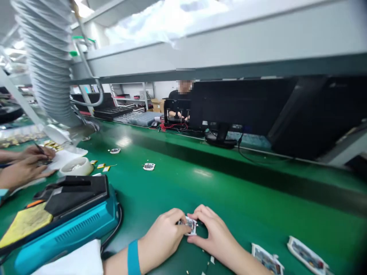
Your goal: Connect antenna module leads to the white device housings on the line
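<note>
A small white-framed device with a circuit board inside is held just above or on the green mat at the lower middle. My left hand, with a teal band at the wrist, has its fingers closed on the device's left side. From the right, my right hand pinches the same device between thumb and fingers. Near my right forearm lie two similar open devices, one partly behind the arm and another farther right.
A teal soldering station with a yellow sponge stands at left. Beyond it are a white bowl, yellow batteries and another person's hands. Two devices lie farther back. Monitors line the rear.
</note>
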A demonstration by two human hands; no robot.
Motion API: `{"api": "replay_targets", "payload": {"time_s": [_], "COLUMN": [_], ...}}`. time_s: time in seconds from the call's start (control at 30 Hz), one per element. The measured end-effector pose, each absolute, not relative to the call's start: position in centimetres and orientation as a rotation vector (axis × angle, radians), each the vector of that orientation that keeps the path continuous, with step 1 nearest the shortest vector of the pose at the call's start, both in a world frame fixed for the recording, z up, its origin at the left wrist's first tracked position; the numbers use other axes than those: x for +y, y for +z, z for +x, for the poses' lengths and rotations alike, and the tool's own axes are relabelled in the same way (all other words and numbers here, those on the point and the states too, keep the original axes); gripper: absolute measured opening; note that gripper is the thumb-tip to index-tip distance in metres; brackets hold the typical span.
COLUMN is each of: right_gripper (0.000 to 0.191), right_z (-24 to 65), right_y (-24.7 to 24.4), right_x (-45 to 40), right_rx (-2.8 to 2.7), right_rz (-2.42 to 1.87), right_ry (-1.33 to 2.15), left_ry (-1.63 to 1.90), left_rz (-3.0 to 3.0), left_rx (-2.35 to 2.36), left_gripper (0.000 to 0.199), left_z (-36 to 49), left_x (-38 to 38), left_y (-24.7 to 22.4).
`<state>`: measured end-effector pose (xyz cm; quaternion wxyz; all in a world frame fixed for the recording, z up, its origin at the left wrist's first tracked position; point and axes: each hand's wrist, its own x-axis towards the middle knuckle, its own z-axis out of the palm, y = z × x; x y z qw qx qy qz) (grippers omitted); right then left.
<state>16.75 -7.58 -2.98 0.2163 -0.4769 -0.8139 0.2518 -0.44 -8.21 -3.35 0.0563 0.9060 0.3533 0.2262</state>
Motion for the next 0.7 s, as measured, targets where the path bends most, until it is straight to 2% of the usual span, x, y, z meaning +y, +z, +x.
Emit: {"api": "replay_targets", "payload": {"time_s": [0.27, 0.47, 0.7], "right_gripper": [0.025, 0.024, 0.016], "right_z": [18.9, 21.0, 21.1], "right_y": [-2.3, -1.2, -1.5], "right_x": [-9.5, -10.3, -11.2], "right_rx": [-2.275, -2.474, -2.177], "right_rz": [-1.226, -1.25, -1.258], "right_ry": [0.729, 0.238, 0.397], "left_ry": [0.634, 0.538, 0.54], "left_rz": [2.831, 2.841, 2.743], "left_rx": [1.075, 1.063, 1.014], "left_gripper": [0.023, 0.022, 0.025], "left_z": [-0.7, -0.9, -0.9], "left_x": [-8.5, -8.5, -8.1], "left_y": [-3.5, -3.3, -2.8]}}
